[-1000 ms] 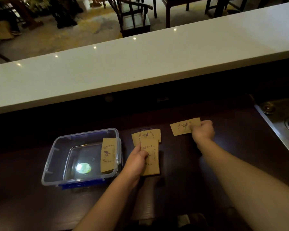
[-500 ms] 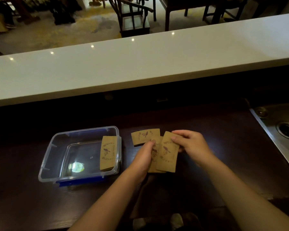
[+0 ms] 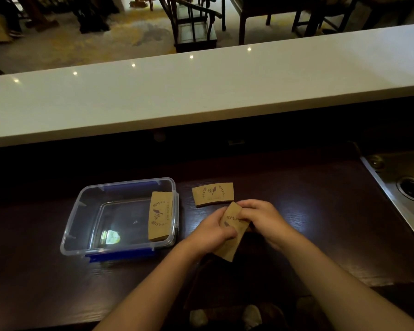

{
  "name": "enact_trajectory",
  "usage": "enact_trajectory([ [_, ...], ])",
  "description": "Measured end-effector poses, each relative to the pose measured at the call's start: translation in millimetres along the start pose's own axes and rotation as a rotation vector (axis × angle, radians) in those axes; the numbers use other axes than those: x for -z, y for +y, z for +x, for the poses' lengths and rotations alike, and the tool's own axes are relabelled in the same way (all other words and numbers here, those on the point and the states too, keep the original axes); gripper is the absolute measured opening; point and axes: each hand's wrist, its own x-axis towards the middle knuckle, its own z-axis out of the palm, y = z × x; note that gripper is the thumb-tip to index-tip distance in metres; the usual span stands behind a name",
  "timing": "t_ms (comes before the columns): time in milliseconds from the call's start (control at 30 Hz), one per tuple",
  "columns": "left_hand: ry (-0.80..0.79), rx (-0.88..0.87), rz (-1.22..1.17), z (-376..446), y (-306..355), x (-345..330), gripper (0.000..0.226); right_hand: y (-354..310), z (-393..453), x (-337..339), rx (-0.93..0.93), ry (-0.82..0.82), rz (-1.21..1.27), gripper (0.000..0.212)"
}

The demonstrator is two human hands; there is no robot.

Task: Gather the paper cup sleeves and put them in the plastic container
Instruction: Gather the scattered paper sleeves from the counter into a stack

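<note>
Print on the sleeves is too small to read.

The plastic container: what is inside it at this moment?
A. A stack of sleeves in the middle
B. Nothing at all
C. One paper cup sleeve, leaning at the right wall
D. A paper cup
C: one brown sleeve stands against the right wall of the plastic container; the rest of its floor is bare.
</note>
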Motion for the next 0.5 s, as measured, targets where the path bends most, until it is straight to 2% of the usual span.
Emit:
enact_trajectory([
  [100,0.075,-0.036,0.391,3,-2,5,0.090,2,2,-1,-0.026,0.080,0.057,0.020],
  [167,0.134,-0.060,0.679,5,-4,8,0.108,4,6,-3,-0.057,0.118,0.182,0.016],
  [300,0.240,-0.121,1.015,20,1,22,0.095,-2,19,-8,-0.080,0.171,0.298,0.018],
  [433,0.276,-0.162,1.127,46,18,44,0.078,-12,46,-15,-0.038,0.261,0.083,0.022],
  [500,0.283,-0.166,1.149,58,25,54,0.077,-17,61,-17,-0.015,0.293,0.018,0.024],
])
